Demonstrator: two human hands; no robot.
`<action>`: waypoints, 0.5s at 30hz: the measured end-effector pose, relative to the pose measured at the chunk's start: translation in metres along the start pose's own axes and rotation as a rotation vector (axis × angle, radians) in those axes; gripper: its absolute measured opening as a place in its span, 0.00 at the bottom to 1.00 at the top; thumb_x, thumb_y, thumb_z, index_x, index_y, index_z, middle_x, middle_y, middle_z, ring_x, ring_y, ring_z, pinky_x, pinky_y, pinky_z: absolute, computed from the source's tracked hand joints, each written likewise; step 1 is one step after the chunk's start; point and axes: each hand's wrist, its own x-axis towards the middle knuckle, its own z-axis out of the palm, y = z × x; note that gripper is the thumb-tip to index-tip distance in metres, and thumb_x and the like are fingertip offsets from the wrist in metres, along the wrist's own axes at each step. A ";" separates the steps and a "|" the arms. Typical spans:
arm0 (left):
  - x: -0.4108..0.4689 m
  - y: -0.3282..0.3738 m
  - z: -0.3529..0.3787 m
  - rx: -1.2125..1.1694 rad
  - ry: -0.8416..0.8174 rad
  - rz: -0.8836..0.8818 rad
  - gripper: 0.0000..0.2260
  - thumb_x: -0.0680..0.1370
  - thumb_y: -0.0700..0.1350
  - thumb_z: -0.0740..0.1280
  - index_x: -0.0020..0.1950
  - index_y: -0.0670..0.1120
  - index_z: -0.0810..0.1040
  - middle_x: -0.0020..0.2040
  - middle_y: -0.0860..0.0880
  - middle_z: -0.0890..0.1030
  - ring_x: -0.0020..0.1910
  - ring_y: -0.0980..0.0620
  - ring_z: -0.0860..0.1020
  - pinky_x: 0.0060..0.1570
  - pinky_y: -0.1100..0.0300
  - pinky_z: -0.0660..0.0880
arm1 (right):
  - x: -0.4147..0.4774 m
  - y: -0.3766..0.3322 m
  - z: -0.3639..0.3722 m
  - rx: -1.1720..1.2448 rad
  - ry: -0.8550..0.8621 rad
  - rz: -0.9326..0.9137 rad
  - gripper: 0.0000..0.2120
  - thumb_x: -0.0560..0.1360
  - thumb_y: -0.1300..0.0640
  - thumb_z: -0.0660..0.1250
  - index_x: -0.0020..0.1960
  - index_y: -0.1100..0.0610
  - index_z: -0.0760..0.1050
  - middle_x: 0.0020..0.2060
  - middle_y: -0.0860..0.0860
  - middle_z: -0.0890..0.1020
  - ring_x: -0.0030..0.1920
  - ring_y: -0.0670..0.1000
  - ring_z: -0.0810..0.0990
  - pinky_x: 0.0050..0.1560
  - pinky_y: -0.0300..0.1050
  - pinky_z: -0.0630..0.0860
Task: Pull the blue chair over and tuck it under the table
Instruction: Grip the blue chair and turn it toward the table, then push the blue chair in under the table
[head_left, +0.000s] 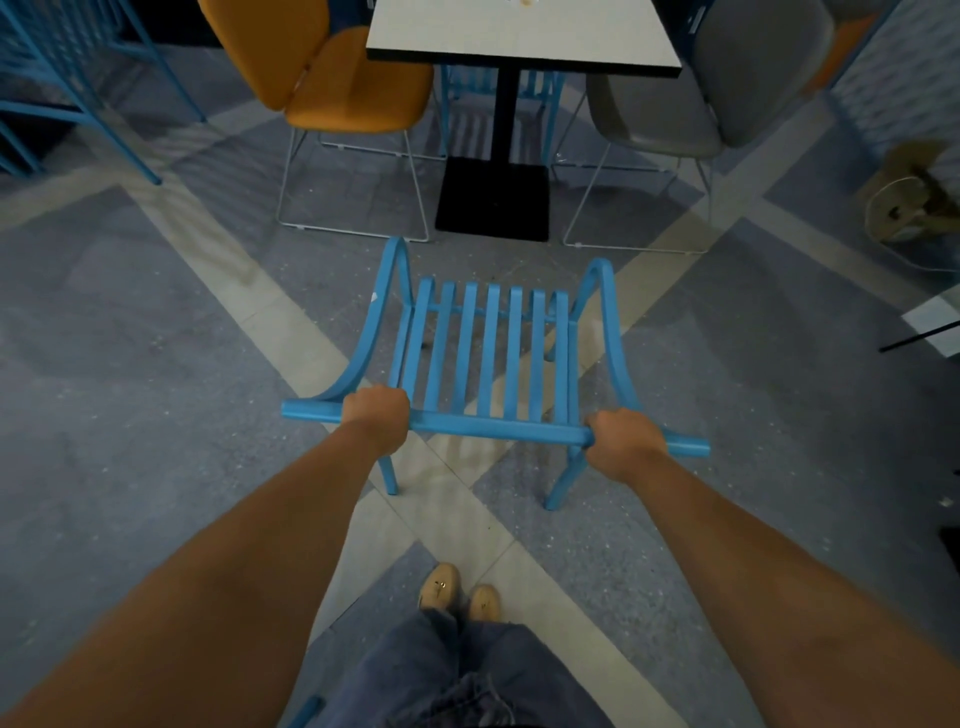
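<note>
A blue slatted metal chair (491, 353) stands on the tiled floor in front of me, its seat facing the table. My left hand (375, 415) grips the left part of the chair's top back rail. My right hand (626, 441) grips the right part of the same rail. The white-topped table (519, 47) with a black pedestal and square base (493, 200) stands beyond the chair. The chair's front sits just short of the base, outside the tabletop's edge.
An orange chair (332, 78) stands at the table's left side and a grey chair (685, 98) at its right, both on thin wire legs. Blue metal frames (78, 93) fill the far left. A beige object (914, 197) lies at the right. My feet (460, 592) are behind the chair.
</note>
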 end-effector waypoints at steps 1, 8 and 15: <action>0.001 0.000 0.000 -0.002 0.002 0.006 0.12 0.78 0.40 0.62 0.60 0.44 0.77 0.55 0.45 0.81 0.55 0.44 0.80 0.55 0.51 0.76 | 0.000 0.001 0.000 0.001 -0.004 -0.006 0.11 0.74 0.57 0.64 0.54 0.56 0.79 0.50 0.56 0.83 0.51 0.57 0.83 0.50 0.50 0.79; 0.017 -0.003 -0.007 -0.024 0.017 0.049 0.12 0.77 0.40 0.62 0.60 0.44 0.77 0.56 0.44 0.80 0.55 0.44 0.80 0.54 0.51 0.77 | 0.014 0.006 -0.010 0.007 -0.032 -0.021 0.11 0.75 0.57 0.64 0.55 0.57 0.79 0.52 0.56 0.83 0.53 0.58 0.82 0.52 0.52 0.79; 0.046 -0.013 -0.024 -0.046 0.021 0.074 0.13 0.77 0.40 0.62 0.60 0.43 0.77 0.56 0.44 0.80 0.55 0.43 0.80 0.54 0.51 0.77 | 0.043 0.004 -0.024 0.012 -0.043 0.001 0.13 0.75 0.56 0.64 0.57 0.57 0.79 0.54 0.57 0.83 0.55 0.58 0.81 0.55 0.52 0.79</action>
